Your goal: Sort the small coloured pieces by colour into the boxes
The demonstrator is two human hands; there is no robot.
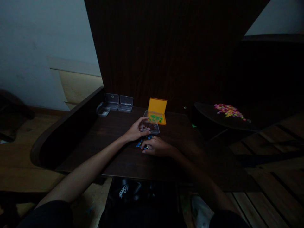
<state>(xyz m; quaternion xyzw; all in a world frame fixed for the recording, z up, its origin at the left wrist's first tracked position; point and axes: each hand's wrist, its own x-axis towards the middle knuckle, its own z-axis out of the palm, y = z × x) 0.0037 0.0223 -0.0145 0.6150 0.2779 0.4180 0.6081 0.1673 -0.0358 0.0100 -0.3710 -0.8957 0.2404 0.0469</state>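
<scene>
My left hand [136,129] grips the near left edge of a small clear plastic box [152,126] in the middle of the dark wooden table [114,158]. My right hand [156,147] lies just in front of the box, its fingers curled over a small heap of blue beads [140,143]. Whether it has any beads pinched is hidden. Right behind the clear box stands an open orange box [156,111] with green beads inside.
Three clear plastic boxes [117,103] sit at the table's back left, two of them open. A dark side surface [213,118] at right carries a heap of pink and yellow beads [228,110]. A dark panel rises behind the table. Wooden floor surrounds it.
</scene>
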